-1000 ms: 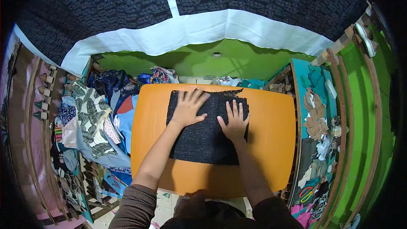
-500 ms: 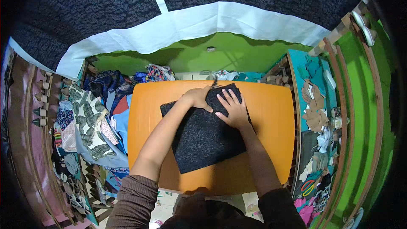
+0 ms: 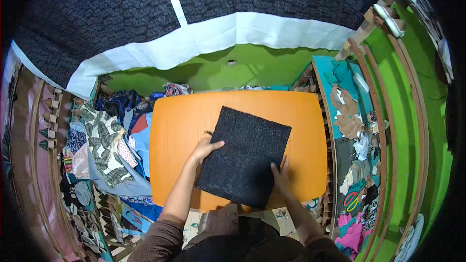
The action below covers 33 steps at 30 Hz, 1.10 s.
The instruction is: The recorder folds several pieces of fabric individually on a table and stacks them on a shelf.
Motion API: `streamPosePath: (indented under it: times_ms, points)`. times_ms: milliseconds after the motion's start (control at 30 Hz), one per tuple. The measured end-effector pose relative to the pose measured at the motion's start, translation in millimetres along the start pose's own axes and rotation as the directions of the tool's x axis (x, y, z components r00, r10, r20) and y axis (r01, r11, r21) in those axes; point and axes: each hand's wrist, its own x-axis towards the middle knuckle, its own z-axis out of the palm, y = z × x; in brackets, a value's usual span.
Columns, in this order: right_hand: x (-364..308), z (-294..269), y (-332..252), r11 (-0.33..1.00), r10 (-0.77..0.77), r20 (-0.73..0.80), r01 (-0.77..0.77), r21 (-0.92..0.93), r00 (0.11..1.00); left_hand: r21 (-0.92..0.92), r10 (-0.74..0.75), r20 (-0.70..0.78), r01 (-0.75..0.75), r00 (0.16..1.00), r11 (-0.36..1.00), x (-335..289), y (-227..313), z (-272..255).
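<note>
A black, roughly square piece of textured fabric (image 3: 245, 157) is tilted over the orange table (image 3: 179, 116), its lower corner toward my body. At its left edge, my left hand (image 3: 206, 149) is closed with the thumb on top; the other fingers are partly hidden behind the fabric. My right hand (image 3: 280, 173) grips the lower right edge, thumb on the face and fingers along the far side. I cannot tell whether the fabric is a single layer or folded.
Piled clothes and cloth (image 3: 104, 140) lie left of the table. On the right, a teal shelf (image 3: 323, 73) carries brown cut pieces (image 3: 347, 116), scraps and scissors with red and yellow handles (image 3: 351, 201). Wooden rails (image 3: 412, 116) run along the green wall. A dark patterned curtain (image 3: 116, 14) hangs ahead.
Both hands have left the fabric's far part, where they lay on top, and now hold its left and right edges. The fabric has turned and shifted nearer my body.
</note>
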Motion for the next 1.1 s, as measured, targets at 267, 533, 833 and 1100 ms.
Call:
streamPosePath:
  times_ms: [267,533,833,1100]
  points:
    - [-56,-18,-4,0.955,0.019,0.132,-0.057,0.291,0.991,-0.06,-0.199,0.127,0.208,0.972,0.976,-44,-35,10]
    - [-120,-20,42,0.725,0.247,0.164,-0.294,0.623,0.955,-0.144,-0.325,0.162,0.348,0.932,0.926,-41,-82,23]
    - [-238,-67,35,0.576,0.373,-0.097,-0.149,0.804,0.923,-0.002,-0.293,0.494,0.338,0.819,0.941,-55,-82,123]
    - [-329,-215,-3,0.695,0.223,-0.545,0.26,0.67,0.808,0.16,-0.228,0.794,0.169,0.563,0.973,-115,-14,329]
